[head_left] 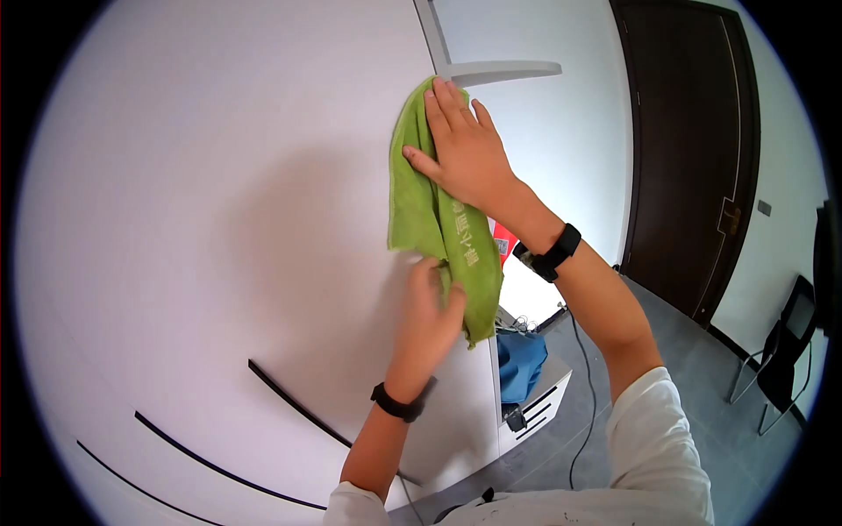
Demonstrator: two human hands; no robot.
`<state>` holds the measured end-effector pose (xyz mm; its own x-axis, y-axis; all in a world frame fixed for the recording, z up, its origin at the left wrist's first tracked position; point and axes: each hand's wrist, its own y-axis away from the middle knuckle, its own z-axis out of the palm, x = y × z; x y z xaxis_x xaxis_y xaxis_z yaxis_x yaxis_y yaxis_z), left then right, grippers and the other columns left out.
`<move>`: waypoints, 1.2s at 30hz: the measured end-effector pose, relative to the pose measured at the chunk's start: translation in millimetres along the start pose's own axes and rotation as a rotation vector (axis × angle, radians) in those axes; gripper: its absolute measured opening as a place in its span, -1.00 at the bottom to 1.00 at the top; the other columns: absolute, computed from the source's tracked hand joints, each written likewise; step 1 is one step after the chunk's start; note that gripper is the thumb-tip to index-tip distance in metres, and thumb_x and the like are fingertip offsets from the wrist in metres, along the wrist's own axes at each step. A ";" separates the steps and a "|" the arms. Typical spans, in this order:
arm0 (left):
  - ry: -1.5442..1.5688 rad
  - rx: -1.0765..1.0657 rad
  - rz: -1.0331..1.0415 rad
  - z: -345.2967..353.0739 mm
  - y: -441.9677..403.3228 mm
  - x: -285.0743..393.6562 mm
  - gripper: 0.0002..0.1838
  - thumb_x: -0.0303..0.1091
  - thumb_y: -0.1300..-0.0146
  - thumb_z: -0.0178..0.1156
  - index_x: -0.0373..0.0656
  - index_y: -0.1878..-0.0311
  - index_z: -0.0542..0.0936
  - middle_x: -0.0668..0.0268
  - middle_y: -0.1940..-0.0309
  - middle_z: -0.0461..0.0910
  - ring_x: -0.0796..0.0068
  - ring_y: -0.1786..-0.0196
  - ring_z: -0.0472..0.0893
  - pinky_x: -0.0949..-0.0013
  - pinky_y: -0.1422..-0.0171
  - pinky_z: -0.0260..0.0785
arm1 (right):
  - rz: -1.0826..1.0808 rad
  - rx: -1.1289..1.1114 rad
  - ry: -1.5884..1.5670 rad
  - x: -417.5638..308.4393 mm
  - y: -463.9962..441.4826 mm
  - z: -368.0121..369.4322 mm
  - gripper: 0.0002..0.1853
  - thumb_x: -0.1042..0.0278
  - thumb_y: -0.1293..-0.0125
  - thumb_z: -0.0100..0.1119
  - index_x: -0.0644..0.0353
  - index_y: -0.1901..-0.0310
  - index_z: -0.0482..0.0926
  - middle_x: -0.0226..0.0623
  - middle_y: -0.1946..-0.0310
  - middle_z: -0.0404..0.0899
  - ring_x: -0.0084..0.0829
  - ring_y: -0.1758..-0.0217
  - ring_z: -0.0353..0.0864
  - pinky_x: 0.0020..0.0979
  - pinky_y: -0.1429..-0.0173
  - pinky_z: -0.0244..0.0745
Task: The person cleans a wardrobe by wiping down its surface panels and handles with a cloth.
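A green cloth (474, 272) with pale printed characters hangs against a large white panel (219, 131), over its right edge. My right hand (469, 153) lies flat on the cloth's upper part, fingers pointing up and thumb out to the side. Lower down, my left hand (424, 316) is at the cloth's lower left edge. Its fingers are blurred by motion, and a bit of green shows between thumb and fingers. Whether they grip the cloth cannot be made out. Each wrist wears a black band.
A grey-white bar (504, 70) juts right above the cloth. Black strips (298, 403) line the panel's lower part. A blue bag or fabric (519, 364) sits on a low white drawer unit (539, 412). A cable (589, 394) runs down to the floor. Further right are a dark door (688, 158) and a black chair (785, 351).
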<state>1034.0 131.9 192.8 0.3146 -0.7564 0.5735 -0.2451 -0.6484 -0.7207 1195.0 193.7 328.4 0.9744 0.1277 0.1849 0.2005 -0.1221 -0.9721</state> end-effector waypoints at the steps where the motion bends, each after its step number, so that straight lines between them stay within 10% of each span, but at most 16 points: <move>1: -0.289 0.068 0.174 -2.0 -8.0 0.2 -0.52 -0.43 -0.22 0.16 -0.27 -0.20 0.32 0.04 0.06 0.50 0.24 0.01 0.53 0.26 -0.09 0.39 | -0.006 -0.027 0.007 0.4 -1.6 -3.6 -0.21 -0.17 -0.38 -0.07 0.43 -0.36 0.19 0.06 -0.44 0.10 -0.09 -0.52 0.08 0.00 -0.48 0.02; 13: -0.808 0.504 0.385 -46.1 -92.9 44.0 -0.33 -0.36 -0.18 0.21 -0.25 -0.36 0.25 0.02 -0.29 0.32 -0.05 -0.30 0.31 0.01 -0.32 0.24 | -0.095 0.077 -0.260 9.7 24.5 0.6 -0.41 0.32 -0.17 0.18 0.39 -0.23 0.35 0.05 -0.36 0.24 -0.06 -0.43 0.23 -0.08 -0.35 0.28; 19: -1.137 0.449 0.455 -34.9 -105.0 40.0 -0.68 -0.31 -0.11 0.28 -0.05 0.04 0.54 0.25 0.03 0.51 0.14 -0.07 0.46 0.05 -0.02 0.36 | -0.146 0.106 -0.422 25.2 39.6 -1.6 -0.49 0.58 -0.09 0.15 0.31 -0.16 0.42 -0.07 -0.31 0.32 -0.07 -0.39 0.29 -0.20 -0.32 0.36; 27: -0.677 0.220 0.593 -66.9 -99.4 48.7 -0.83 -0.39 -0.15 0.23 -0.24 0.43 0.46 0.29 0.52 0.44 0.32 0.35 0.43 0.33 0.29 0.28 | 0.001 0.164 -0.653 41.9 57.9 -25.4 -0.75 0.51 -0.05 0.24 0.27 0.19 0.50 -0.17 0.03 0.51 -0.13 -0.09 0.47 -0.24 -0.03 0.49; 33: -0.157 -0.002 -0.067 -91.6 -77.8 65.2 -0.74 -0.32 -0.31 0.19 -0.20 0.47 0.44 0.52 0.62 0.34 0.74 0.54 0.28 0.52 0.43 0.16 | 0.235 -0.256 -0.976 28.9 66.5 -59.0 -0.70 0.30 -0.12 0.38 0.19 0.37 0.40 -0.25 0.59 0.37 -0.35 0.57 0.31 -0.39 0.44 0.28; 36: -0.029 -0.107 -0.156 -100.4 -68.8 68.2 -0.78 -0.30 -0.30 0.22 -0.17 0.43 0.50 0.56 0.55 0.45 0.75 0.50 0.36 0.55 0.42 0.20 | 0.330 -0.354 -1.112 25.1 62.5 -78.4 -0.70 0.36 -0.13 0.37 0.20 0.38 0.37 -0.36 0.59 0.36 -0.52 0.52 0.33 -0.43 0.43 0.27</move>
<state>980.3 116.2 320.6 0.3826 -0.6445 0.6620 -0.2870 -0.7640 -0.5779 1239.9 112.0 283.6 0.3995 0.7942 -0.4579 0.1451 -0.5480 -0.8238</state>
